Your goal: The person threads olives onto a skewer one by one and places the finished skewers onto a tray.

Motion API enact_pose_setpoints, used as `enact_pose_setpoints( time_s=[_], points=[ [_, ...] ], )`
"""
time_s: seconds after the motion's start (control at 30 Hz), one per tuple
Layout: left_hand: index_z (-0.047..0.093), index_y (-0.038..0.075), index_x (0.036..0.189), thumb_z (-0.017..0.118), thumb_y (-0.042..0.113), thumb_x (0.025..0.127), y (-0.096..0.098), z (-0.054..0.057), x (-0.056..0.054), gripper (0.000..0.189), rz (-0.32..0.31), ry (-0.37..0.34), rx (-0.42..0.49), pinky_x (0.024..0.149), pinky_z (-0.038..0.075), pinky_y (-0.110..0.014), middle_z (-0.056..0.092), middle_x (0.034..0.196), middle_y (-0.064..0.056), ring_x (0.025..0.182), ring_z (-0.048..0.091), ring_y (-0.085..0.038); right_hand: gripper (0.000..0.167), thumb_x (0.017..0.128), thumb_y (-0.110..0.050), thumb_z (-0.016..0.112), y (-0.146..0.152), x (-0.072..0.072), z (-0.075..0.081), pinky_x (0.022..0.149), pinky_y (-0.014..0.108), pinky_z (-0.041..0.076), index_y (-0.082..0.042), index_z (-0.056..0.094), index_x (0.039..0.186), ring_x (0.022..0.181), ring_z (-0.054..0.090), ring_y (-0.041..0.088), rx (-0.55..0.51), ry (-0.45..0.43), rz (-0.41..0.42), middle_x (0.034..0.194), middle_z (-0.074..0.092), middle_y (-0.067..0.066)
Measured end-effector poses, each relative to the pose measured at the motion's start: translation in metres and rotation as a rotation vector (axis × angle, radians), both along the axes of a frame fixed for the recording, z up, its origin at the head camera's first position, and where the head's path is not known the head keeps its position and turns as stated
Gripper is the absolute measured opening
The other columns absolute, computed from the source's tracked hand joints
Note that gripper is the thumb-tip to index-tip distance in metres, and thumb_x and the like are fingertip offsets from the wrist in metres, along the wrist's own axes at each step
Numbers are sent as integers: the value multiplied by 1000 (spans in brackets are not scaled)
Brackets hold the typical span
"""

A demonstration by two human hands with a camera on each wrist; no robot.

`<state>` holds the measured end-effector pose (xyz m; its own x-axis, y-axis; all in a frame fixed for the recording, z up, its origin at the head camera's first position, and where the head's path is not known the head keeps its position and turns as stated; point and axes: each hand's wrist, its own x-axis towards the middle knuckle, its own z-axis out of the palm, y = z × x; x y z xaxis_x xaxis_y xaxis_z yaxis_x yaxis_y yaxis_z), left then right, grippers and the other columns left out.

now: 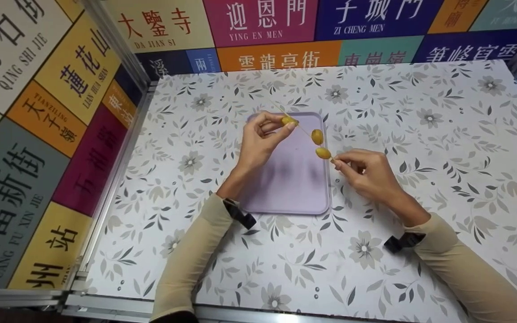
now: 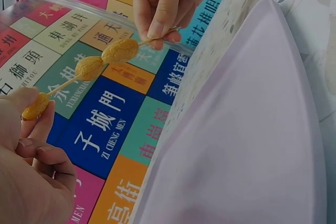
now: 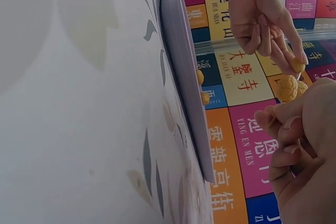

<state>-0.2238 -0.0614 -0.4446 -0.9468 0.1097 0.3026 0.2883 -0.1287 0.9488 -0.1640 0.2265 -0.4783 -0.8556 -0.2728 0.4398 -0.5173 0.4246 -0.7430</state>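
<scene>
A thin wooden skewer [image 2: 67, 83] carries yellow, wrinkled, oval fruits and is held up at a slant above the lilac tray [image 1: 292, 193]. My left hand [image 1: 260, 141] pinches one yellow fruit [image 1: 289, 121] between thumb and forefinger, with the skewer's bare tip sticking out past it. Farther along the skewer sit two more fruits, a middle one [image 1: 317, 136] and an end one [image 1: 323, 153], close together. Beside the end fruit, my right hand [image 1: 368, 175] grips the skewer's short bare end with thumb and fingertips.
In the right wrist view, small yellow fruits [image 3: 205, 98] show beyond the tray's rim. The tray lies on a table [image 1: 222, 269] with a leaf-and-flower cover. Colourful panels with lettering [image 1: 263, 20] rise along the back and the left side.
</scene>
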Motion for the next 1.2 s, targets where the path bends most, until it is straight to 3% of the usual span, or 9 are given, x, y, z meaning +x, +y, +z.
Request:
enact_pose_setpoints(
  time_s=[0.23, 0.63, 1.2],
  points=[
    [73, 2, 111, 84, 6, 94, 3, 0, 2, 20, -10, 0, 11, 84, 64, -28, 84, 106, -9, 101, 81, -19, 13, 94, 1, 82, 0, 1, 1, 48, 16, 36, -8, 86, 104, 53, 51, 8, -1, -1, -1, 78, 75, 5],
    [74, 3, 107, 86, 7, 93, 7, -2, 4, 19, -38, -29, 22, 81, 63, -26, 85, 107, -10, 101, 81, -19, 13, 93, 4, 81, -2, 1, 2, 49, 15, 37, -5, 86, 101, 53, 50, 6, -10, 35, 2, 79, 76, 7],
    [75, 7, 107, 87, 13, 93, 10, -3, 8, 19, -75, -17, -21, 74, 60, -25, 84, 109, -7, 104, 81, -29, 12, 92, 7, 81, -8, 6, 8, 49, 15, 35, -2, 85, 99, 52, 48, 6, -6, 50, -10, 73, 70, 4]
  ],
)
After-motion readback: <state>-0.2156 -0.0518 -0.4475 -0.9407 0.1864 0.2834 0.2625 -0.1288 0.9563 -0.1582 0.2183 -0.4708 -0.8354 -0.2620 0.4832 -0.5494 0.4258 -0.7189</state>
